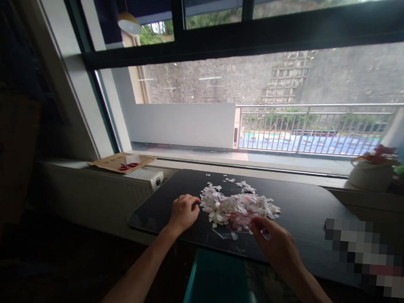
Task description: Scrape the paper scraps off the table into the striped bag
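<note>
A heap of torn paper scraps (239, 208), mostly white with some pink, lies on the dark table (303, 201). At the heap's left edge is my left hand (185, 212), its fingers curled in and its thumb close to them. Whether anything is between those fingertips is too small to tell. My right hand (275, 239) reaches the heap's right front edge, thumb and fingers bent together at the scraps; what they pinch cannot be made out. A few clear, film-like pieces (225, 234) lie in front of the heap.
Beyond the table runs a window sill with a brown paper envelope (117, 162) and red-handled scissors (129, 166). A radiator (147, 177) stands at left. A pale pot (371, 172) sits at right. Below the table's front edge is a teal bin-like object (216, 283).
</note>
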A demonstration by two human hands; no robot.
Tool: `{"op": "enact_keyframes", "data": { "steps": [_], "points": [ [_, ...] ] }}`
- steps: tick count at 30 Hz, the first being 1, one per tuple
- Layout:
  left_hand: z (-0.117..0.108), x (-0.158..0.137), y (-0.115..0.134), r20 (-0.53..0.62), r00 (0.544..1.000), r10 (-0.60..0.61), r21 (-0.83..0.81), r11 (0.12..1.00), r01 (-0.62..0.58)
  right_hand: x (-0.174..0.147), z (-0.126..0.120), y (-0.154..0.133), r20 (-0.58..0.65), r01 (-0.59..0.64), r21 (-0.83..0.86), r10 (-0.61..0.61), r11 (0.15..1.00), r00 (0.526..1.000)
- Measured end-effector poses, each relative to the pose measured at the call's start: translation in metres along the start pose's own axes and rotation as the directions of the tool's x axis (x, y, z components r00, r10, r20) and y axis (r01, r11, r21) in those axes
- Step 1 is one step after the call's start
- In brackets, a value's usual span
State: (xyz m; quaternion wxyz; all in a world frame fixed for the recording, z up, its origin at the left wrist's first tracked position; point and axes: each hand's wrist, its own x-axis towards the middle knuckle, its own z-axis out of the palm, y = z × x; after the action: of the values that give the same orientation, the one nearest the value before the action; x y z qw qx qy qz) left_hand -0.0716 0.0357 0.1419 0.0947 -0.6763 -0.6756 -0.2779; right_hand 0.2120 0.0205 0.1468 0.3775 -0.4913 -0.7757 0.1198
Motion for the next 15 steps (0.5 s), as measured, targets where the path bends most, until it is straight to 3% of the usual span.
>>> {"op": "enact_keyframes", "data": {
  "steps": [3, 10, 15],
  "points": [
    [0.011, 0.001, -0.014, -0.031, 0.996, -0.085, 0.076, 0.993, 0.087, 0.001, 0.004, 0.006, 0.023, 0.032, -0.001, -0.032, 1.000, 0.999],
    [0.018, -0.006, -0.013, -0.031, 0.997, -0.069, 0.135, 0.988, 0.073, -0.001, -0.025, 0.039, -0.084, -0.098, -0.100, 0.089, 0.990, 0.992],
    [0.018, -0.004, -0.013, -0.030, 0.998, -0.061, 0.163, 0.984, 0.065, -0.010, -0.031, 0.043, -0.056, -0.071, -0.121, 0.065, 0.990, 0.996]
  ]
}}
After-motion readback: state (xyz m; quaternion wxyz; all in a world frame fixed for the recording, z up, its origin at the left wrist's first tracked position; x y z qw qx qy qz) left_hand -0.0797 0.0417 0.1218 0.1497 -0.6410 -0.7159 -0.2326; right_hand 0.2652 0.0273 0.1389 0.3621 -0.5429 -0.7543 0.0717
